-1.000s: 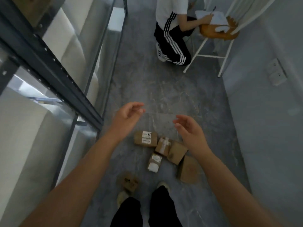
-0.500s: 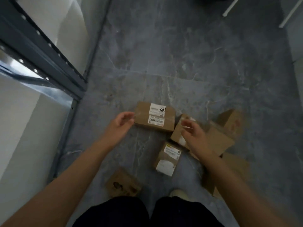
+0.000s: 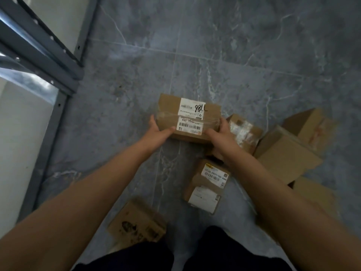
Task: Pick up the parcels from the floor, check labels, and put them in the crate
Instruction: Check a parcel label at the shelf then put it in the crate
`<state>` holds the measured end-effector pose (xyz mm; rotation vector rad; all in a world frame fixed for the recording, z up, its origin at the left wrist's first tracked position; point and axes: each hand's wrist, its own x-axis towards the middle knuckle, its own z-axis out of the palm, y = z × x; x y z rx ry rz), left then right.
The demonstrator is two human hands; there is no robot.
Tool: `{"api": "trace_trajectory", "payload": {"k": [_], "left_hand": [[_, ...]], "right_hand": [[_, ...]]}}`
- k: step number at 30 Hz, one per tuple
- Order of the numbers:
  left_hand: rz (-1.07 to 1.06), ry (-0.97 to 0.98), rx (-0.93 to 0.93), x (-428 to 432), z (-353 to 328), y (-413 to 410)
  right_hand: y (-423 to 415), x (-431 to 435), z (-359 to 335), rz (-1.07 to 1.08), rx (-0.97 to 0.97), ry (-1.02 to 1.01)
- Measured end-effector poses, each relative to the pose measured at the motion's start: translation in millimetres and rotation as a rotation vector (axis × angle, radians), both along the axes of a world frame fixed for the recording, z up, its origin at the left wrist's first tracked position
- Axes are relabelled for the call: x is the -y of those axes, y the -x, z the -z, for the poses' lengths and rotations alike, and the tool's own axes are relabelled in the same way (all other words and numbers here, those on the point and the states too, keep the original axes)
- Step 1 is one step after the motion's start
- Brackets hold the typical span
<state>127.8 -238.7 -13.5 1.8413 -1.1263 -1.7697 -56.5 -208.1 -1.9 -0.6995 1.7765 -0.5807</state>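
Task judged barely begun: no parcel seen crated, crate not in view. Labelled parcel clasped at both ends, left grip curled round left end, right grip round right end. Parcel low at floor level; lift not evident. Brown carton, clear tape band, two white barcode labels, "98" handwritten. Other parcels lie close by, yet to be checked

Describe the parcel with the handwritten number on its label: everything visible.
The parcel is a brown cardboard box, sealed with clear tape across its top. Two white labels sit there, one with black handwriting, one with barcodes. The left hand grips its left end, the right hand its right end, over the grey floor.
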Motion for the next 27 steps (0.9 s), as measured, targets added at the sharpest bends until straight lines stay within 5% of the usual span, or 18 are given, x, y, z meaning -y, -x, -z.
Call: {"api": "trace_trajectory", "payload": {"k": [5,8,19,27], "left_hand": [[-0.086,0.254,0.071,4,-50,-3],[-0.226,0.396,0.088,11,-122,-5],[-0.316,0.704,0.066,31,-508,-35],[-0.171,0.825,-0.264,26,-777,-78]], "right_hand": [[-1,1,-45,0.150,0.089,0.014],[-9,-8,-119,0.263,0.318,0.039],[-17,-29,-488,0.491,0.552,0.118],[-47,-38,-733,0.114,0.685,0.186]]}}
